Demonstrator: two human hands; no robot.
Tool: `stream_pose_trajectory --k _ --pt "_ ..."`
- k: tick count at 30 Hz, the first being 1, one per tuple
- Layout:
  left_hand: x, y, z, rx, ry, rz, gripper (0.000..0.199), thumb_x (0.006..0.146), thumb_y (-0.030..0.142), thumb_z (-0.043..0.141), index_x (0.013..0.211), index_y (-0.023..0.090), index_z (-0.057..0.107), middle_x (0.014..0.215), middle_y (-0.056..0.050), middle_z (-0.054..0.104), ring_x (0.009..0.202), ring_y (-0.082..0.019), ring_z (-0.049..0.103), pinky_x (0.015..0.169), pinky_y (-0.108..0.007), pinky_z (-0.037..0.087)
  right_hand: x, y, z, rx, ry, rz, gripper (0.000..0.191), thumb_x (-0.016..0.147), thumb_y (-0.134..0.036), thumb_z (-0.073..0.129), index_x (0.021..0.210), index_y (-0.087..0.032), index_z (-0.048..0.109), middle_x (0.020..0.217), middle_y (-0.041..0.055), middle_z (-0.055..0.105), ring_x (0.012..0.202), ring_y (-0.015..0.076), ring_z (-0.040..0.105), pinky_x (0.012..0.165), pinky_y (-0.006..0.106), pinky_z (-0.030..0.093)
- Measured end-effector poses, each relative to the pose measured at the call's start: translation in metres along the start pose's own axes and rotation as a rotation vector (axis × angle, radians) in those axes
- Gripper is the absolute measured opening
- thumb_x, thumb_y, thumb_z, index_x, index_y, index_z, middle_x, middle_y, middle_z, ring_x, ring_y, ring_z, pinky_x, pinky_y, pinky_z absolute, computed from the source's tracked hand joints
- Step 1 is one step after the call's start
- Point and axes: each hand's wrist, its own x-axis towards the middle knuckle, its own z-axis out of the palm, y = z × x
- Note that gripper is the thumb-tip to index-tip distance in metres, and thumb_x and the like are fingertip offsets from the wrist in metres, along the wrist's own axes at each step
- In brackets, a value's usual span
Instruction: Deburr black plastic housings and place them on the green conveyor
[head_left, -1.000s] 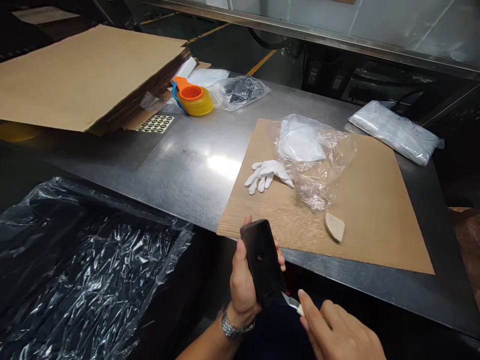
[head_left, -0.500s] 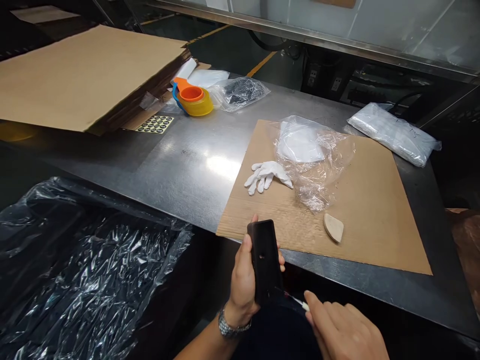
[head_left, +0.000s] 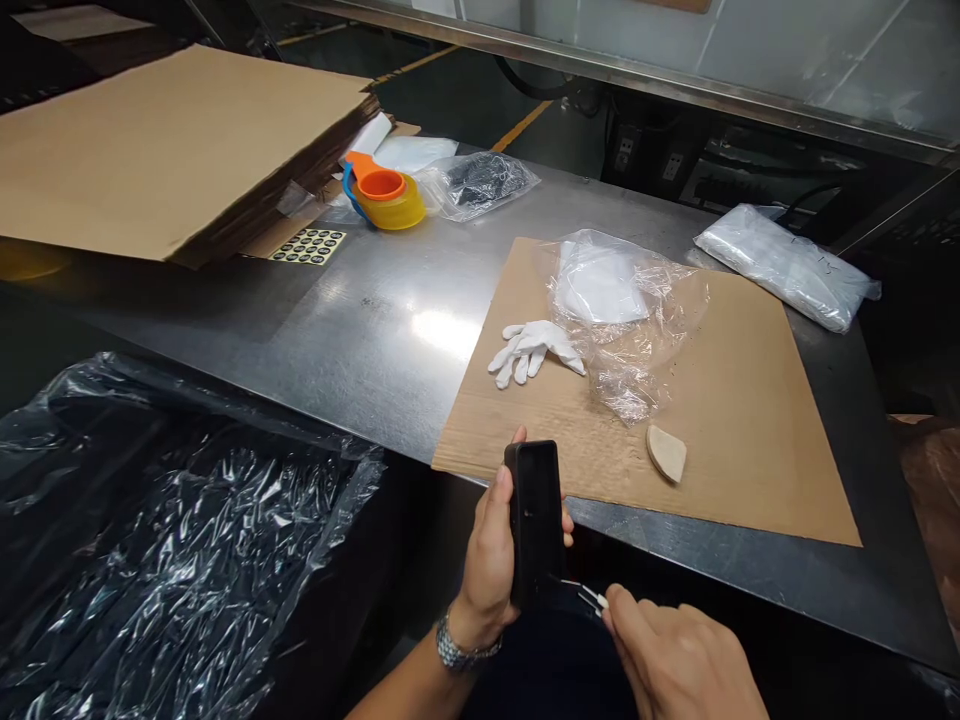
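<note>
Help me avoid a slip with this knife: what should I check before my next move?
1. Black part gripped: ok, in the left hand.
2. Knife held: ok, in the right hand, by its pale handle end.
3. Hands gloved: not ok, both bare; a white glove lies on the cardboard.
4. Part braced on the table: not ok, it is held up in front of the edge.
5. Left fingers clear of the blade: cannot tell, some are hidden behind the part.
6. Blade touching the part: cannot tell, its tip is lost against the black.
</note>
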Motion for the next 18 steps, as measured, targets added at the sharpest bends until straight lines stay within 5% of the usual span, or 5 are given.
stream_pose_trajectory --k 8,13,15,18 --pt "-0.001 -0.005 -0.001 0.117 -0.035 0.112 0.066 0.086 0.050 0.044 0.142 0.022 0.025 0.071 -0.004 0.064 0.057 -0.016 0.061 0.052 -0.030 0.052 -0.008 0.007 0.011 0.175 -0.190 0.102 0.037 0.098 -0.027 0.024 0.073 -0.020 0.051 0.042 -0.0076 0.046 0.029 0.0074 0.039 0.037 0.023 0.016" --pt "0.004 -0.008 -0.003 0.105 -0.123 0.163 0.063 0.086 0.051 0.042 0.140 0.021 0.029 0.076 -0.005 0.065 0.061 -0.018 0.061 0.056 -0.032 0.053 -0.011 0.005 0.015 1.089 -0.684 0.504 0.046 0.097 -0.042 0.021 0.081 -0.018 0.056 0.046 -0.0080 0.037 0.037 0.0044 0.033 0.040 0.015 0.024" --pt "0.009 -0.007 -0.001 0.015 -0.148 0.098 0.062 0.087 0.050 0.042 0.141 0.024 0.027 0.078 -0.005 0.064 0.060 -0.017 0.061 0.056 -0.032 0.052 -0.014 0.004 0.018 1.443 -0.757 0.552 0.047 0.094 -0.049 0.029 0.081 -0.016 0.059 0.052 -0.0066 0.039 0.042 0.0034 0.033 0.042 0.013 0.028" --pt "0.014 -0.003 0.004 -0.108 -0.149 -0.048 0.055 0.089 0.045 0.039 0.140 0.026 0.027 0.076 -0.004 0.063 0.058 -0.015 0.060 0.055 -0.030 0.052 -0.015 0.014 0.023 1.626 -0.718 0.611 0.053 0.089 -0.058 0.032 0.076 -0.014 0.058 0.049 -0.0053 0.041 0.039 0.0038 0.034 0.039 0.014 0.028"
